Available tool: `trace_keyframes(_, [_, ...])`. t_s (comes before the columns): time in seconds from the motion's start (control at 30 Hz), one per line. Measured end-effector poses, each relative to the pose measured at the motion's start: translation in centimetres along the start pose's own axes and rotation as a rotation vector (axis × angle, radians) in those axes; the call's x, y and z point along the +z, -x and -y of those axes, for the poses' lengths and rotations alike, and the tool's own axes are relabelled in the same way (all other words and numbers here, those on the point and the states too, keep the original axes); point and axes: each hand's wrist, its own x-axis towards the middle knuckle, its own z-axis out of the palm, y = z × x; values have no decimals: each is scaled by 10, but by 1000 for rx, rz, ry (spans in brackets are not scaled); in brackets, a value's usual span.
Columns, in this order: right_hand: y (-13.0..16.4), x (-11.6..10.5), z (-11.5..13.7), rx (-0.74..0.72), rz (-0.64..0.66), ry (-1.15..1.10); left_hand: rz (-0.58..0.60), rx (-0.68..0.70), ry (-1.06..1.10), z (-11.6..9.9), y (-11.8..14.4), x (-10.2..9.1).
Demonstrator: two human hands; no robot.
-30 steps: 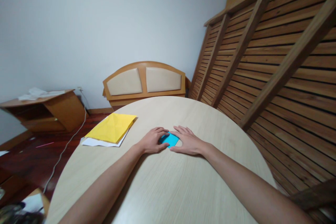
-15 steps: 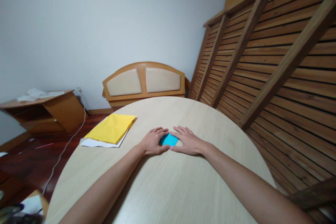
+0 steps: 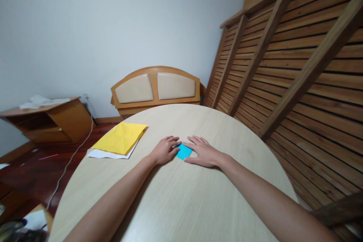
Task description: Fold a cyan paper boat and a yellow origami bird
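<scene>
**While pressed flat on the bench: a little more blue showing**

Though barely a stir across the last second, worth noting on the left hand (image 3: 164,151): drawn back a touch toward its own side, thumb pulled away from the near corner of the blue paper (image 3: 184,151), where half a second ago it lay along that edge. Now rests palm down, fingers loosely curved, only the fingertips touching the paper's left edge; not closed around anything.

No real change at the right hand (image 3: 204,152): lying flat and spread as before, fingers apart, index and thumb side bearing on the paper's right edge. Pinches nothing, lifts nothing.

Between the two, the blue paper: small, folded, flat on the pale round bench (image 3: 181,204), about mid-surface, showing as a tilted diamond with its near corner now uncovered. Cannot tell how many layers, nor where the crease runs; too small.

Judging from this: looks like pressing and smoothing rather than a fresh fold, with the left side easing off and the right side holding the piece in place. Paper kept in the same spot throughout, so nothing slipped.

Elsewhere, unchanged: a creased yellow sheet (image 3: 120,138) over a white sheet (image 3: 98,154) near the bench's left rim, well apart from both hands. Beyond the bench, a padded headboard (image 3: 155,87) against the wall, a slatted wooden frame (image 3: 297,68) leaning on the right, a low side cabinet (image 3: 56,117) on the left.
</scene>
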Motion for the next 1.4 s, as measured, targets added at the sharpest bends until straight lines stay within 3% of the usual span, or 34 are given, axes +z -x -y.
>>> trace_keyframes(0.4, [0, -6, 6, -193, -16, -14, 3, -74, -59, 2, 2, 1])
trace_keyframes(0.9, [0, -5, 6, -181, -25, -29, -48, 202, -23, 3, 5, -26])
trace_keyframes(1.4, [0, -9, 3, -144, -19, -23, -62, 239, -30, -10, 4, -25])
